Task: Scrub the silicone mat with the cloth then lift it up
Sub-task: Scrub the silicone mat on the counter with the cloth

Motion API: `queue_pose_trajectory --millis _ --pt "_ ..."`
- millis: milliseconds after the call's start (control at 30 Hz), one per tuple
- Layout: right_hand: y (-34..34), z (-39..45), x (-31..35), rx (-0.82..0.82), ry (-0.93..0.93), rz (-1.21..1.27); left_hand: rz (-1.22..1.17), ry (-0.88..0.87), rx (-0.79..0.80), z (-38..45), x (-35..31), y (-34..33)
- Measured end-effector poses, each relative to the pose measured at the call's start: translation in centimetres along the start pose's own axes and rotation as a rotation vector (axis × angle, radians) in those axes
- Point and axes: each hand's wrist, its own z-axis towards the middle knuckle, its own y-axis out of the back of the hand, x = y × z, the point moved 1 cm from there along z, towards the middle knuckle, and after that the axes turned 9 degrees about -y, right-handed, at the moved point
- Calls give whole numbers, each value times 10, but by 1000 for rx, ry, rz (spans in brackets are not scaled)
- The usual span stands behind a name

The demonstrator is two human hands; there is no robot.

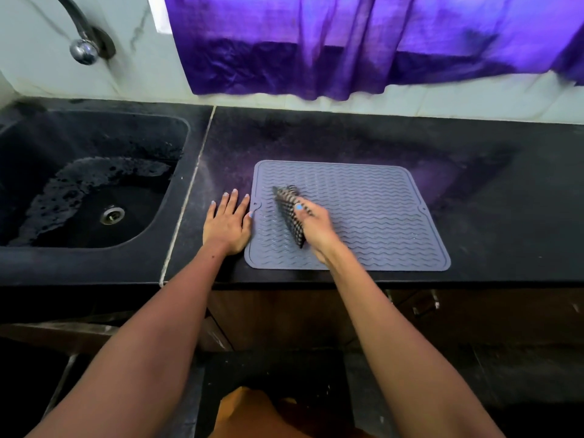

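A grey silicone mat (373, 213) with wavy ridges lies flat on the black countertop (474, 184). My right hand (316, 226) grips a checked black-and-white cloth (290, 213) and holds it against the left part of the mat. My left hand (228, 221) lies flat on the counter, fingers spread, with its thumb touching the mat's left edge near the small tab.
A black sink (94, 191) with a metal drain (112, 215) sits to the left, with a tap (83, 50) on the wall above it. A purple curtain (363, 45) hangs behind the counter. The counter's front edge runs just below the mat.
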Motion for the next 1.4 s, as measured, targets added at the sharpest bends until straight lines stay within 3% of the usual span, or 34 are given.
queue_pose_trajectory --millis 133,267,367,467,533,600,700,733,767,867,1033,1100,1267,1400 --pt "11 -11 -1 -245 266 -583 -15 9 -24 2 2 1" --pt "-9 -13 -37 -203 338 -1072 -19 10 -23 1 1 -2" --pt "-15 -7 -49 -198 343 -1157 -12 15 -31 1 0 -2" --pt "-1 -2 -45 -141 371 -1090 -7 15 -30 2 1 -2" --pt "5 0 -41 -103 348 -912 -9 12 -33 2 2 -2" --pt "15 5 -36 -89 213 -545 -14 13 -47 2 2 -3" --pt "39 10 -19 32 -105 285 -12 17 -47 2 3 -4" --pt "47 13 -17 2 -128 399 -17 18 -49 2 3 -4" --pt "54 12 -14 -70 -103 362 -20 17 -54 2 4 -5" --pt "59 0 -8 -337 133 -248 -18 13 -62 2 4 -5" --pt "31 -10 -35 -267 221 -908 -4 9 -58 3 4 -7" --pt "23 -6 -50 -281 300 -1041 -2 5 -58 3 4 -9" --pt "37 -3 -49 -208 280 -840 -12 13 -54 3 3 -7" --pt "58 9 -29 -140 33 -176 -9 6 -66 3 5 -7"
